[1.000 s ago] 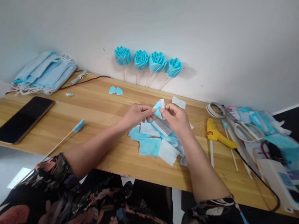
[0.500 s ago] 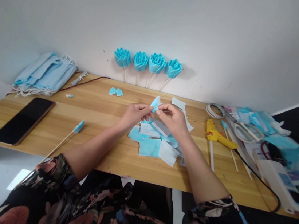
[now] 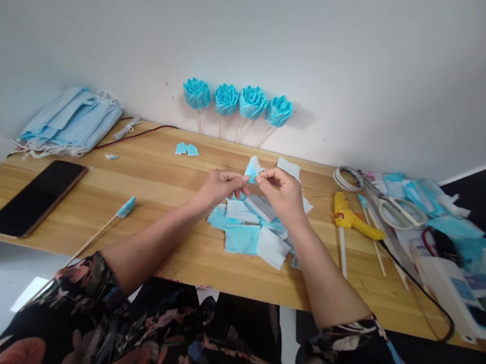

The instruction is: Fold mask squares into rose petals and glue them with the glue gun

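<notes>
My left hand (image 3: 226, 186) and my right hand (image 3: 281, 190) pinch one small piece of blue-and-white mask fabric (image 3: 252, 167) between them, its pointed corner standing up. Below them lies a loose heap of cut fabric pieces (image 3: 242, 238), some blue side up, some white. Two folded blue petals (image 3: 187, 149) rest on the table to the left, behind my left hand. Near my left forearm a wooden stick with a rolled blue bud (image 3: 125, 207) at its tip slants over the front edge. Several blue fabric flowers (image 3: 226, 99) on sticks lean against the wall.
On the left are a stack of face masks (image 3: 72, 118) and a phone (image 3: 36, 196). To the right lie a yellow glue gun (image 3: 354, 217) with a black cord, scissors (image 3: 402, 214), a roll of white tape (image 3: 337, 176), a white power strip (image 3: 456, 296) and mask scraps (image 3: 456, 225).
The fabric piece in my fingers has shifted, with my right fingers folding its right edge. Both hands stay at nearly the same place. The view has moved slightly.
</notes>
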`<state>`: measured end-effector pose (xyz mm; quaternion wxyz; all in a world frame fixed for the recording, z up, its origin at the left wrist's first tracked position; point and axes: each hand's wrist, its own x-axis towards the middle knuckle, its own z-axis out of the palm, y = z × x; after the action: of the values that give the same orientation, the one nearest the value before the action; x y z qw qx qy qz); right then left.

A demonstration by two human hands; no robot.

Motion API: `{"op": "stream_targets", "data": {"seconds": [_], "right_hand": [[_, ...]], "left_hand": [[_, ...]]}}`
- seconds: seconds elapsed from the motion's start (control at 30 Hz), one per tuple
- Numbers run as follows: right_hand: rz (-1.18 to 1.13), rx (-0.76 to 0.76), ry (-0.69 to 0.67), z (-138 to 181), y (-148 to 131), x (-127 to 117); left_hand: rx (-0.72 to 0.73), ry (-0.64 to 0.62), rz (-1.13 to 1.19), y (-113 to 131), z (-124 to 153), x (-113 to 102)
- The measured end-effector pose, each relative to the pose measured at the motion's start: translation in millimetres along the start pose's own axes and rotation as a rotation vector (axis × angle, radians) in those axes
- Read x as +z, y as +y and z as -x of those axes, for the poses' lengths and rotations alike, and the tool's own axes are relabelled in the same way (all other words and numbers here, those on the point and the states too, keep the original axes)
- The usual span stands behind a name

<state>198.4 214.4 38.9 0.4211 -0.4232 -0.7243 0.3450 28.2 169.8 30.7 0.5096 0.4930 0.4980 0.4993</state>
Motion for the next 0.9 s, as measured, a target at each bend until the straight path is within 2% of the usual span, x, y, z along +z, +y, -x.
{"op": "stream_targets", "data": {"seconds": [0.17,0.4,0.5,0.7,0.9], "right_hand": [[-0.061,0.032,-0.001,0,5,2],[-0.266,0.145,-0.069,-4,5,0],[-0.287,0.177,-0.058,-4,1,-1],[-0.271,0.191,-0.149,-3,-4,-1],[-0.271,0.188,-0.085,-4,-2,-2]], "left_hand": [[0.009,0.015,-0.020,2,0,1],[0.037,0.037,-0.050,2,0,1],[0.034,0.032,-0.064,3,0,2],[0.041,0.021,-0.114,1,1,4],[0.061,0.052,-0.012,3,1,3]]}}
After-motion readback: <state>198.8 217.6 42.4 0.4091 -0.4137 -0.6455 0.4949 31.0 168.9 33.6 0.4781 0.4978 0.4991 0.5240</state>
